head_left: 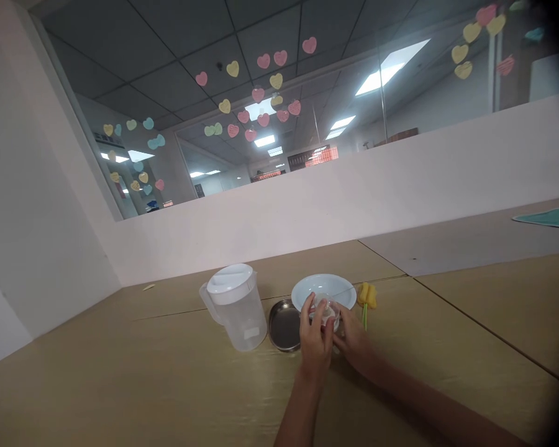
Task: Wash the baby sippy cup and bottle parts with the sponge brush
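Note:
Both of my hands are together in front of the white bowl (323, 284). Between them is a small clear round container (330, 308) with something white and reddish on or in it; its exact kind is hard to make out. My left hand (315, 338) has its fingers bent over the container's left side and top. Around the right side curl the fingers of my right hand (354, 341). Just left of my hands lies a shallow round metal dish (285, 327), partly covered by my left hand. Yellow artificial flowers (368, 296) on green stems lie to the right of the bowl.
A clear plastic pitcher (242, 315) with a white lid stands left of the metal dish. The wooden table (121, 385) meets a white wall with a window above, dotted with paper hearts. A teal cloth (552, 217) lies at the far right.

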